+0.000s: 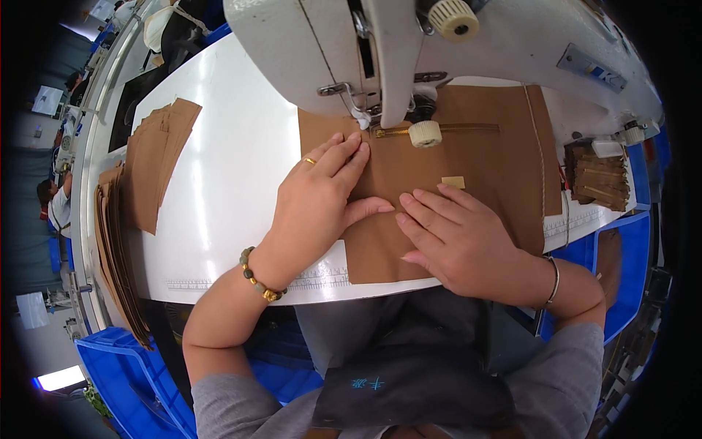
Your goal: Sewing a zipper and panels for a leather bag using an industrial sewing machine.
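Head view: both hands, left hand (pixel 318 197) and right hand (pixel 457 238), flat on brown panel (pixel 482 157).

One view only — a wide fisheye worn on the head, looking steeply down and slightly forward over the white bench (pixel 227 146). It sits close: the person's own forearms enter from the lower edge, and the sewing machine (pixel 409 44) fills the upper middle, just ahead. The brown fabric panel (pixel 482 154) lies near the centre. Straight edges bow toward the rim — the bench's front curves, and the corners fall away into black.
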Demonstrator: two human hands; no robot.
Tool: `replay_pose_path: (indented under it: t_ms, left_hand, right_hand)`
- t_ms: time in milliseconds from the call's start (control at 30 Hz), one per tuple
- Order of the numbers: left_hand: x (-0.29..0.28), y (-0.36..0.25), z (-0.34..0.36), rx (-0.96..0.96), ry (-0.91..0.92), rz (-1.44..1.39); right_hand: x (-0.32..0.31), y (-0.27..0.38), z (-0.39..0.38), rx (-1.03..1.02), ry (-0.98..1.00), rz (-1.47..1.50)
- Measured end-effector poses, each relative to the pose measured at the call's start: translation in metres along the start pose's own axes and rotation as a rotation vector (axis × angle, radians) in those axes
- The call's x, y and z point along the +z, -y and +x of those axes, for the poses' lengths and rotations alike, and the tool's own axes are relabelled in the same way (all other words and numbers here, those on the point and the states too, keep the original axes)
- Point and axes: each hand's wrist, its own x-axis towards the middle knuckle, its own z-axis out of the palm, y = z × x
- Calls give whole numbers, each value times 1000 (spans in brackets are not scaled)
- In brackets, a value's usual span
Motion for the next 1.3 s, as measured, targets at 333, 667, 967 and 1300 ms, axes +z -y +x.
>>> replay_pose_path:
  t_ms: [333, 667, 967, 1300]
  left_hand:
    - [2, -10, 4, 13, -3, 52]
    - [6, -9, 1, 3, -29, 72]
    - [7, -10, 2, 5, -46, 73]
    - [9, -13, 2, 12, -80, 94]
  right_hand:
    - [-15, -31, 16, -21, -8, 66]
    - [21, -52, 45, 53, -144, -110]
    - [23, -55, 45, 54, -133, -92]
    - [21, -61, 46, 71, -91, -73]
